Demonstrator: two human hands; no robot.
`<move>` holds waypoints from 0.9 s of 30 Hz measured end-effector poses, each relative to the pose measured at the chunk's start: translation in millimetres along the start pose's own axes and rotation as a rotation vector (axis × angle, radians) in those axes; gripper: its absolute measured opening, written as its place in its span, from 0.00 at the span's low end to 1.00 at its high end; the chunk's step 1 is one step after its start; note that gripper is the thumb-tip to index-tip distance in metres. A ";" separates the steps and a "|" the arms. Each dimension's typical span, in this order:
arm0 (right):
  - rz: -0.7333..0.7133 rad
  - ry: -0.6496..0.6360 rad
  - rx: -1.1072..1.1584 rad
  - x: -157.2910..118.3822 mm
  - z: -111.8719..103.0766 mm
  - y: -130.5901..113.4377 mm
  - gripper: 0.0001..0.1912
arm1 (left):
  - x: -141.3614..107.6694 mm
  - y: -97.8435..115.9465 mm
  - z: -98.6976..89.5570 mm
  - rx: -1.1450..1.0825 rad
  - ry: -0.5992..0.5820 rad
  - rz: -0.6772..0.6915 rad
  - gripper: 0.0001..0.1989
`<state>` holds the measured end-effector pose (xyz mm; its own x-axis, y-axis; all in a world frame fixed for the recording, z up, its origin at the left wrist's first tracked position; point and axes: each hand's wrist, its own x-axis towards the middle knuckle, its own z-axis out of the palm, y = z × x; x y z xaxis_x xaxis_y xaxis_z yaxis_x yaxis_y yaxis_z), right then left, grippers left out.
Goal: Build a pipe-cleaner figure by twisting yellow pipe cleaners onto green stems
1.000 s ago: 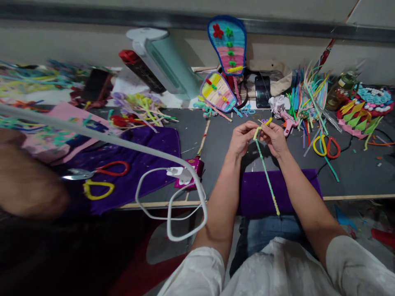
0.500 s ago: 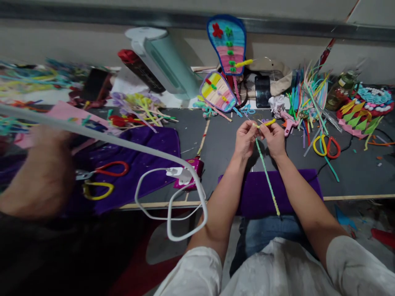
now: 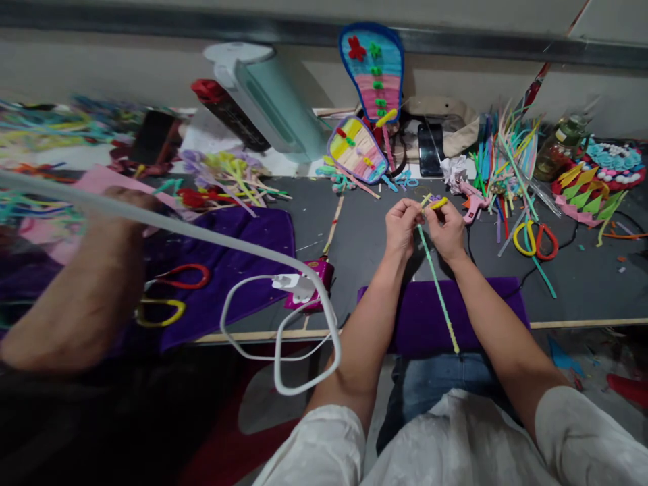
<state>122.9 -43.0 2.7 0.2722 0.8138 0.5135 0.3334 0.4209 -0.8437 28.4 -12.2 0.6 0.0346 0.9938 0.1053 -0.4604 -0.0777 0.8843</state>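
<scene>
Apparently at a shaping step, right of centre in the frame, pinching the top of a green-and-yellow fuzzy stem (image 3: 436,283) in the left hand (image 3: 401,233) and gripping a yellow piece (image 3: 438,202) in the right hand (image 3: 448,231), probably needing steady fingers for a small twist next.

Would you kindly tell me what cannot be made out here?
Head view: green stem, top partly hidden by left hand and right hand.
Head view: left scissors, blades mostly covered by co-worker's forearm.
Head view: co-worker's hand, blurred.
Head view: black tube, lettering too small.
</scene>
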 end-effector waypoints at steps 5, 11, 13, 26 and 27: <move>0.124 -0.054 0.126 2.5 1.3 6.1 0.14 | 1.7 2.5 -3.1 -0.043 -0.004 -0.038 0.10; 0.163 -0.090 0.214 4.5 1.3 4.5 0.17 | 2.2 10.4 -7.5 -0.057 -0.113 0.007 0.05; 0.184 -0.089 0.230 6.0 -0.4 2.7 0.17 | 2.0 12.9 -9.3 -0.013 -0.148 0.010 0.06; 0.155 -0.070 0.234 11.0 -9.6 7.7 0.18 | -0.3 20.8 -10.5 0.265 -0.162 0.227 0.14; 0.142 -0.070 0.215 10.7 -9.8 7.9 0.17 | 0.3 19.8 -11.1 0.272 -0.161 0.230 0.14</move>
<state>137.3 -34.9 3.0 0.2371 0.8933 0.3818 0.0945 0.3699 -0.9242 9.4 -12.5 13.1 0.1070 0.9244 0.3660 -0.2209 -0.3369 0.9153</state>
